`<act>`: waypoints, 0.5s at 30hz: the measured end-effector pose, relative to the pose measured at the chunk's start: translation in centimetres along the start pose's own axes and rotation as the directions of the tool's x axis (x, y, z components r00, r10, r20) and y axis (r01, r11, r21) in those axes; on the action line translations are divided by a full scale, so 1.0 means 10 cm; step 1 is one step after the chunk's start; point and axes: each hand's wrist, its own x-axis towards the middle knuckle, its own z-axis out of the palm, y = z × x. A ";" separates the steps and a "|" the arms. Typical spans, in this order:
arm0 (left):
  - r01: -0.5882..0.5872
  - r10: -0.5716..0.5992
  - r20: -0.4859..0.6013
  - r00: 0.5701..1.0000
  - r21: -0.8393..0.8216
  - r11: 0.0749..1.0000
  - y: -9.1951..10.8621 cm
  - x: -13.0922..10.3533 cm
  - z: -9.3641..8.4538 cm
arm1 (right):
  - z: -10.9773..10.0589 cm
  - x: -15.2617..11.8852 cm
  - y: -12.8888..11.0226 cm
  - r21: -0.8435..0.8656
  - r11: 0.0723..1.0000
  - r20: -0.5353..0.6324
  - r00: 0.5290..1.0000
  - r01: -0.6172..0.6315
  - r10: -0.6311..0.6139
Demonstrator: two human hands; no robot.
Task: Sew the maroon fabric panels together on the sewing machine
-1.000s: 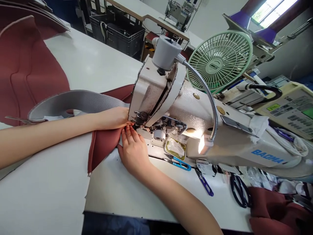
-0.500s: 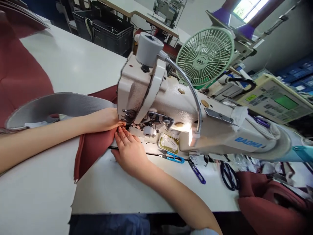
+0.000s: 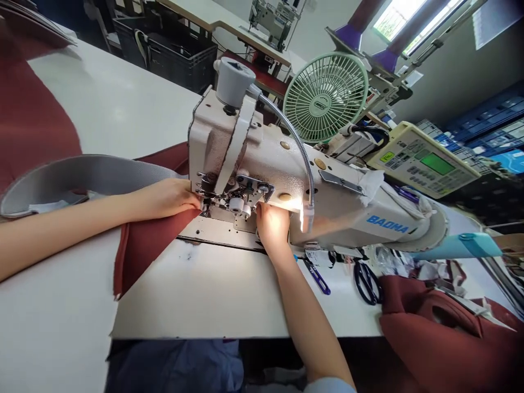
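My left hand (image 3: pixel 176 197) is closed on the edge of a dark red fabric piece (image 3: pixel 153 254), close beside the needle area of a sewing machine (image 3: pixel 221 136). A grey ribbed band (image 3: pixel 98 168) curves away to the left behind my left forearm. My right hand (image 3: pixel 273 225) reaches under the machine's arm, just right of the presser area, in the lamp's light. The machine's parts and the back of the hand hide its fingers, so what they touch does not show.
Purple thread snips (image 3: pixel 317 277) and dark-handled scissors (image 3: pixel 368 283) lie right of my right forearm. More red fabric (image 3: pixel 442 333) is heaped at the table's right end. Behind the machine stand a green fan (image 3: pixel 326 98) and a control panel (image 3: pixel 426 159).
My right hand has left the fabric by the needle and moved right, under the machine's arm, over where the small tin was. My left hand stays at the fabric. The view has shifted slightly.
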 end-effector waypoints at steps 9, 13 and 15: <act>0.038 -0.032 0.059 0.998 -0.098 0.994 0.82 -0.71 -0.03 | -0.15 -0.38 -0.59 0.244 0.923 0.055 0.947 0.296 -0.318; 0.053 -0.053 0.009 0.999 0.035 0.998 0.82 -0.66 -0.04 | -0.04 -0.41 -0.87 0.181 0.916 0.020 0.930 0.357 -0.366; 0.078 -0.080 0.018 0.997 0.104 0.992 0.76 -0.59 -0.07 | -0.02 -0.41 -0.91 0.170 0.915 0.023 0.927 0.365 -0.374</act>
